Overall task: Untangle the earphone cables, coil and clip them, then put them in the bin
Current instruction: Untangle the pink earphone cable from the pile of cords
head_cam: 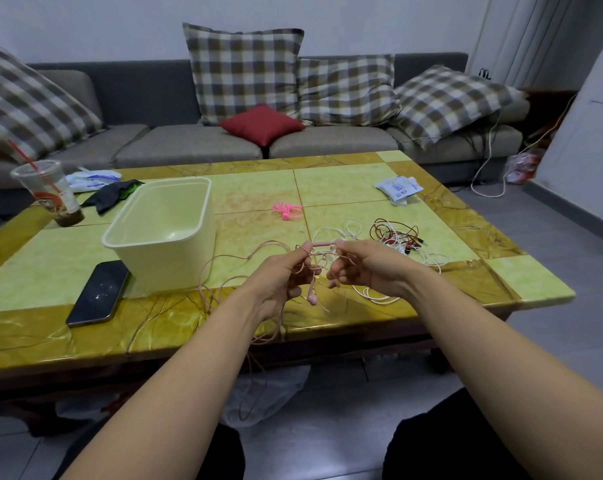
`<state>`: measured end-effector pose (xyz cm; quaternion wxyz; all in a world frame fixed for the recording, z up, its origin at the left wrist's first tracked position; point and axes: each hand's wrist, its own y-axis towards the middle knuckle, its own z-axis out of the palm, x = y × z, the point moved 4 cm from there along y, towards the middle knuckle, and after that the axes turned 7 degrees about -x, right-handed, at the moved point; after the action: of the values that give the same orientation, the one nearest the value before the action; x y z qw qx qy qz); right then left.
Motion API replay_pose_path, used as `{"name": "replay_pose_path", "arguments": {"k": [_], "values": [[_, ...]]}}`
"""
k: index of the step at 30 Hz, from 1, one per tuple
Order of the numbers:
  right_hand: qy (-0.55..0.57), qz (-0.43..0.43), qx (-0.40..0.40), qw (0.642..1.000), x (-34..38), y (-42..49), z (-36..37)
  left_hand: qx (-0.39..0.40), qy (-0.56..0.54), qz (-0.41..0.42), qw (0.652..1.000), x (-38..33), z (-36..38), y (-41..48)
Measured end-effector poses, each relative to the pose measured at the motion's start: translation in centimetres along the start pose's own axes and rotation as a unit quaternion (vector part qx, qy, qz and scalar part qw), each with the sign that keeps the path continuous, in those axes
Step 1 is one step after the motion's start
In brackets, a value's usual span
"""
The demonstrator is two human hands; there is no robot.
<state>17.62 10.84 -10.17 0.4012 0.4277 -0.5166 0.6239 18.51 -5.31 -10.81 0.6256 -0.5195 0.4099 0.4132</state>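
Note:
My left hand and my right hand both pinch a pink earphone cable above the table's front edge. A short pink stretch runs taut between my fingertips. One pink earbud dangles below my hands, and long pink loops trail left and down over the table edge. A tangle of white and red earphone cables lies on the table just right of my hands. The cream plastic bin stands to the left with nothing visible inside. Pink cable clips lie in the middle of the table.
A black phone lies in front of the bin. A plastic cup with a straw, dark cloth and white packets sit along the far table edge. A sofa with checked cushions stands behind the table.

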Motion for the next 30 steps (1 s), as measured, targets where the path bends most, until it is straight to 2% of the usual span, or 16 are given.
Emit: {"name": "replay_pose_path", "arguments": {"k": [4,8,12,17,20,24,30], "values": [[0.065,0.015,-0.016,0.998,-0.1,0.4,-0.3,-0.016,0.018,0.017,1.0,-0.1,0.2,-0.2],[0.075,0.002,0.057,0.996,0.2,-0.3,0.5,-0.017,0.0,0.016,1.0,0.1,0.2,-0.1],[0.023,-0.007,0.117,0.993,0.1,-0.3,1.0,-0.022,0.032,0.025,0.999,0.2,0.5,-0.2],[-0.106,-0.053,0.07,0.99,-0.4,-0.2,1.0,-0.032,0.058,0.045,0.997,0.2,0.3,-0.2],[-0.139,-0.078,0.036,0.987,-0.4,-0.2,1.0,-0.012,0.085,0.039,0.996,0.3,0.5,-0.4],[-0.084,-0.097,0.011,0.992,-0.1,0.2,1.2,0.009,0.096,0.042,0.994,-0.1,0.6,-0.7],[0.002,-0.054,0.01,0.999,-0.5,0.7,1.2,0.009,0.115,0.035,0.993,0.0,0.6,-0.6]]}}
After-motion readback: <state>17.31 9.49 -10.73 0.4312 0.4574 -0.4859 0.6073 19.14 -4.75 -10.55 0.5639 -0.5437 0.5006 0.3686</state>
